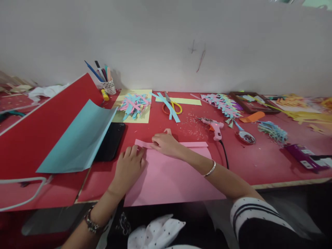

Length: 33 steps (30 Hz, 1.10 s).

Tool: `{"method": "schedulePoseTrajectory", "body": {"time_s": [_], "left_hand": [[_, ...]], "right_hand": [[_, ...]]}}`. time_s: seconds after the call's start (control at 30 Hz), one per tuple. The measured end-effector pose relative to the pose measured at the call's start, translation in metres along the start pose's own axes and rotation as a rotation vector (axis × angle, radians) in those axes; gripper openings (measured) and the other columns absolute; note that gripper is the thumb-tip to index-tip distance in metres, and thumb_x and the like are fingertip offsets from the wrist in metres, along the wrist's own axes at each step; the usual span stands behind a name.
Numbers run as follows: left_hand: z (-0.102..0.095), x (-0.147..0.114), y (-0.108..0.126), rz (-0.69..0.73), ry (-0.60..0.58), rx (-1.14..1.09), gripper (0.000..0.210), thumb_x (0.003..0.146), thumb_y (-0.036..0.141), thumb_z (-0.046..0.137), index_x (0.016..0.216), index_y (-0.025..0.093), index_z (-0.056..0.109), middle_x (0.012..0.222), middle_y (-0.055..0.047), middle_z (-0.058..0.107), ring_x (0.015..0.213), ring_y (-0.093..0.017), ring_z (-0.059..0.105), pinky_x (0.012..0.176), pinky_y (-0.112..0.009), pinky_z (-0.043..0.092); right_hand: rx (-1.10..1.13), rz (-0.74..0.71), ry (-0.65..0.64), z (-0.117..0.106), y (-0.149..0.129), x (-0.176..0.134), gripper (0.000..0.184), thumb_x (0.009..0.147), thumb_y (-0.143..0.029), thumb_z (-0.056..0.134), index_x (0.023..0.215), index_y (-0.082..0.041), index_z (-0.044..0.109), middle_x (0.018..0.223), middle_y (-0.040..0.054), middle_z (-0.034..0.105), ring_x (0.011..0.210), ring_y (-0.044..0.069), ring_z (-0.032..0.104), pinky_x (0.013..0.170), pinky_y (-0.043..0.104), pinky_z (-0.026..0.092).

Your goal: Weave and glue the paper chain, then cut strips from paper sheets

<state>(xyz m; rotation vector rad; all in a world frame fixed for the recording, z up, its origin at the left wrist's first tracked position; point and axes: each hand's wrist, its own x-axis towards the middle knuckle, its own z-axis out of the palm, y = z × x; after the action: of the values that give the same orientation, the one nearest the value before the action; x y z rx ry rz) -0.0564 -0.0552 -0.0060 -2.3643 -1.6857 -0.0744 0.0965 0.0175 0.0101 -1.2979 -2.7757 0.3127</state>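
A pink paper sheet (171, 180) lies flat in front of me, and a narrow strip along its far edge is folded over (194, 144). My right hand (166, 143) presses on this fold left of its middle, with fingers bent and drawn together on the paper. At the far left corner of the sheet, my left hand (131, 164) has its fingers curled down onto the edge. The undersides of both hands are partly hidden. Beyond the sheet lie scissors (171, 105) with yellow and red handles, crossed by light blue paper strips (169, 109).
A pink glue gun (214, 126) with a black cord lies to the right. Folded-paper garlands (223, 105), a spoon-shaped piece (245, 135) and a purple power strip (304, 157) are farther right. Leftward are a phone (110, 143), blue paper (77, 141), a pen cup (109, 86) and paper pieces (135, 104).
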Motion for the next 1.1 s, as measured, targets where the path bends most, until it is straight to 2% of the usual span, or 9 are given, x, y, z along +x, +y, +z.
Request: {"method": "schedulePoseTrajectory", "body": {"time_s": [0.1,0.23,0.33,0.47,0.6,0.77,0.93,1.0,1.1], "left_hand": [[0.004,-0.001,-0.003,0.011,0.039,0.0,0.036,0.084,0.023,0.037,0.11,0.017,0.061,0.093,-0.012,0.06,0.086,-0.025,0.053,0.068,-0.034,0.043],[0.011,-0.003,-0.007,0.03,0.108,-0.004,0.038,0.085,0.031,0.04,0.118,0.018,0.056,0.098,-0.012,0.059,0.09,-0.026,0.052,0.078,-0.038,0.042],[0.015,-0.006,-0.011,0.045,0.137,-0.009,0.04,0.085,0.032,0.04,0.12,0.019,0.054,0.099,-0.012,0.059,0.091,-0.026,0.051,0.082,-0.039,0.041],[0.017,-0.01,-0.015,0.04,0.144,-0.013,0.04,0.086,0.031,0.039,0.121,0.02,0.054,0.094,-0.012,0.058,0.09,-0.026,0.051,0.079,-0.038,0.042],[0.017,-0.011,-0.016,0.026,0.146,0.0,0.039,0.085,0.031,0.04,0.12,0.021,0.055,0.091,-0.012,0.058,0.088,-0.025,0.051,0.078,-0.037,0.043],[0.017,-0.013,-0.016,0.023,0.146,0.002,0.039,0.085,0.031,0.039,0.119,0.019,0.056,0.091,-0.013,0.057,0.087,-0.026,0.051,0.076,-0.037,0.043],[0.016,-0.014,-0.016,0.017,0.154,-0.005,0.04,0.086,0.029,0.037,0.118,0.018,0.056,0.088,-0.013,0.057,0.086,-0.026,0.052,0.074,-0.037,0.044],[0.015,-0.014,-0.015,0.01,0.143,-0.016,0.04,0.086,0.029,0.037,0.119,0.018,0.055,0.087,-0.013,0.057,0.086,-0.026,0.052,0.074,-0.036,0.044],[0.014,-0.013,-0.015,0.001,0.117,-0.031,0.04,0.085,0.029,0.037,0.119,0.019,0.055,0.088,-0.012,0.057,0.087,-0.025,0.052,0.075,-0.036,0.044]], "right_hand": [[-0.099,-0.042,0.027,0.003,-0.001,-0.001,0.029,0.088,-0.039,0.04,0.081,-0.015,0.054,0.082,0.0056,0.062,0.072,0.015,0.049,0.078,0.033,0.017],[-0.173,-0.072,0.029,0.005,-0.003,0.001,0.028,0.092,-0.027,0.033,0.085,-0.014,0.057,0.084,0.007,0.064,0.072,0.015,0.05,0.079,0.034,0.016],[-0.122,-0.074,0.05,0.007,0.0,0.003,0.031,0.092,-0.019,0.029,0.08,-0.016,0.058,0.08,0.0038,0.064,0.069,0.013,0.048,0.08,0.033,0.015],[-0.049,-0.022,0.035,0.012,0.012,0.009,0.032,0.093,-0.019,0.029,0.075,-0.015,0.055,0.08,0.0025,0.061,0.07,0.012,0.047,0.073,0.03,0.016],[-0.041,-0.075,0.015,0.014,0.029,0.017,0.031,0.092,-0.014,0.029,0.074,-0.016,0.054,0.082,0.0028,0.059,0.073,0.013,0.046,0.071,0.03,0.017],[0.033,0.035,0.03,0.008,0.04,0.025,0.027,0.092,-0.021,0.032,0.074,-0.016,0.052,0.084,0.0032,0.06,0.075,0.013,0.048,0.074,0.03,0.018],[0.123,0.112,0.086,0.0,0.029,0.012,0.033,0.093,-0.034,0.025,0.076,-0.017,0.048,0.076,-0.0012,0.058,0.067,0.011,0.047,0.076,0.03,0.02],[0.126,0.112,0.107,-0.001,0.021,0.002,0.029,0.089,-0.04,0.036,0.076,-0.017,0.047,0.073,-0.0022,0.056,0.063,0.01,0.045,0.077,0.03,0.02],[0.025,0.058,0.08,0.001,0.012,-0.009,0.022,0.086,-0.033,0.046,0.073,-0.016,0.05,0.078,0.0012,0.058,0.068,0.012,0.046,0.077,0.032,0.018]]}}
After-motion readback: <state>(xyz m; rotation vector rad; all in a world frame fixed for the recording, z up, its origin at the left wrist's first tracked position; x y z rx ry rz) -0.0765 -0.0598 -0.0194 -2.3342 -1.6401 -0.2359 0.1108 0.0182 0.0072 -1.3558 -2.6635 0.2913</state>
